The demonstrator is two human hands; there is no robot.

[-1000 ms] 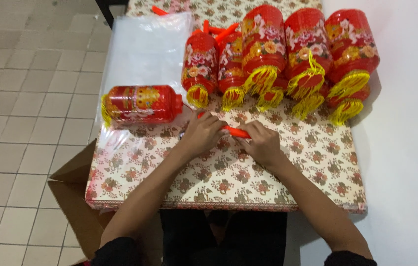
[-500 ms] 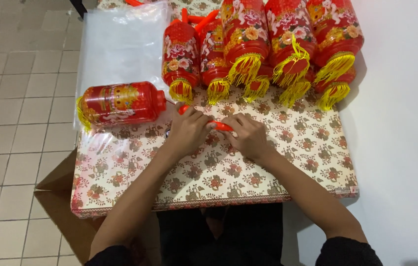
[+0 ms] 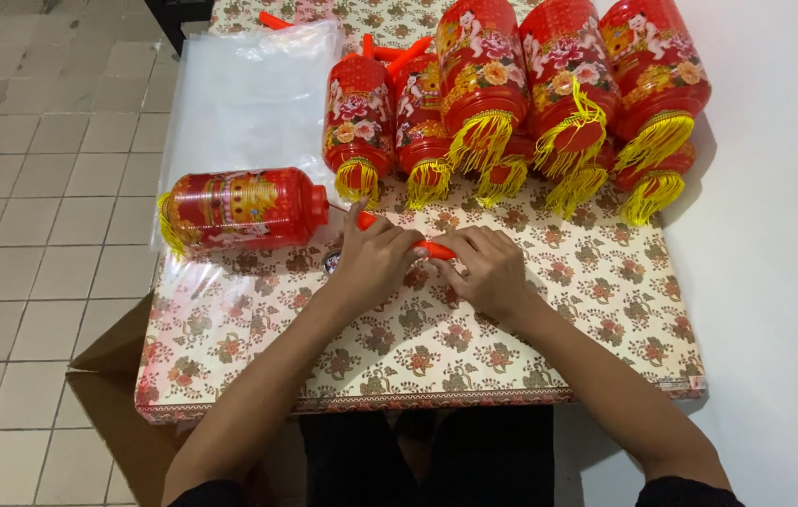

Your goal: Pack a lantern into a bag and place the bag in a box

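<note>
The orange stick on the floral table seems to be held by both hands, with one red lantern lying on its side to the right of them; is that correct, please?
Not quite: in the head view the red lantern lying on its side is to the left of the hands, not the right. The left hand and right hand do both hold the orange stick over the floral table.

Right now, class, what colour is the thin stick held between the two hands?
Bright orange stick, seen best in the head view.
</note>
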